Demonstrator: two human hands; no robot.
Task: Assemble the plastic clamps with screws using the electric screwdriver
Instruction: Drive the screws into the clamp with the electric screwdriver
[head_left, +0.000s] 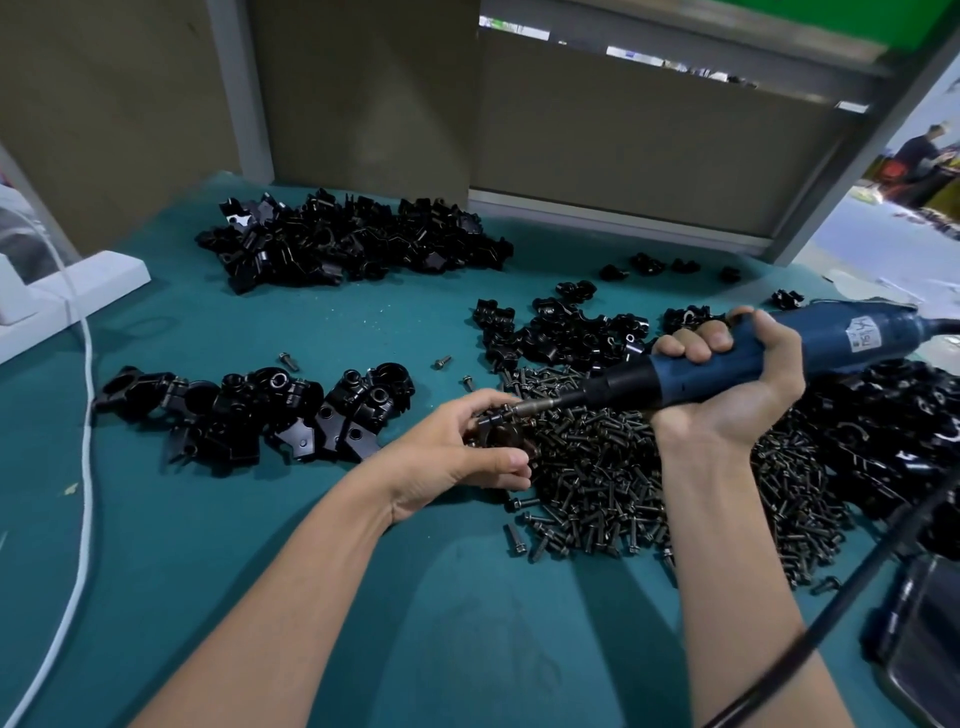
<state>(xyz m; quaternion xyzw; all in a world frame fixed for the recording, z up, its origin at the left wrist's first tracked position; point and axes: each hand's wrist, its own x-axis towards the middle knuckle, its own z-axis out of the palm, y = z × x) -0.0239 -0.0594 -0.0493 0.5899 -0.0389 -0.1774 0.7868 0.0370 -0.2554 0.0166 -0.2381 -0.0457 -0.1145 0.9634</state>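
Left hand (451, 448) holds clamp (500, 432), right hand (740, 397) screwdriver (831, 349), at screw pile (613, 486)'s edge.

Left hand (457, 452), at the near-left edge of the screw pile (623, 483): bare, thumbnail cut short and plain, knuckle creases faint. Left forearm (291, 597), left of the pile: bare along its whole visible length, slim, with a fold line at the wrist. Right hand (737, 384), at the pile's far side: bare, nails short and plain, palm lines visible, a slight sheen on the palm. Right forearm (727, 571), over the pile's right part: bare down to the edge of view.
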